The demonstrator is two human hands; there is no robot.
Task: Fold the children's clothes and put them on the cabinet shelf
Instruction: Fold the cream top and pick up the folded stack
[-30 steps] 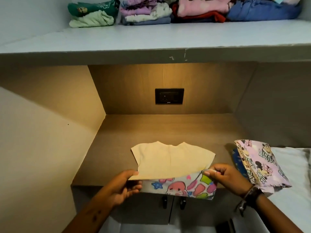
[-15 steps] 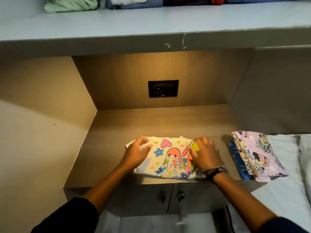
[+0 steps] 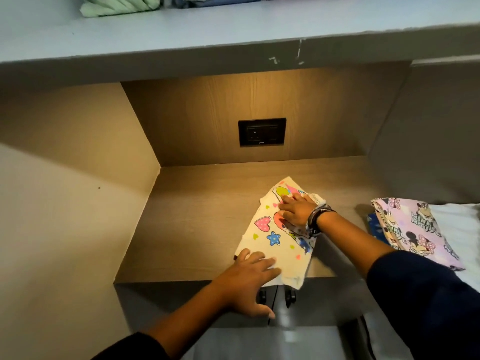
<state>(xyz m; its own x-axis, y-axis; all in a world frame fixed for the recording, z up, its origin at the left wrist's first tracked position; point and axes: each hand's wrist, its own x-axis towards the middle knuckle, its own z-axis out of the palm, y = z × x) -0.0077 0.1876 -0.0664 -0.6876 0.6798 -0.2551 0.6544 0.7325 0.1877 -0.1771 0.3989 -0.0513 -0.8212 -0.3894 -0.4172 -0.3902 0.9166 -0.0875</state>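
Observation:
A cream children's shirt [image 3: 272, 235] printed with hearts, stars and a pink figure lies folded and turned lengthwise on the wooden counter [image 3: 197, 229]; its near end hangs slightly over the front edge. My right hand [image 3: 296, 210] lies flat on its far half, fingers spread. At the near corner my left hand [image 3: 249, 281] rests on the cloth, fingers extended. High above runs the grey cabinet shelf [image 3: 233, 29], holding a folded mint-green garment [image 3: 119, 6] and other folded clothes cut off by the frame's top.
A lilac cartoon-print garment [image 3: 415, 229] lies folded over a blue one [image 3: 375, 227] on the white bed [image 3: 457, 229] at the right. A black wall socket [image 3: 261, 131] sits in the niche's back panel. Two cabinet door handles [image 3: 276, 297] are below the counter edge.
The shirt's lower half was folded up, showing the print. It now lies rotated lengthwise and shifted right. My left hand moved to its near corner, my right hand to its far half.

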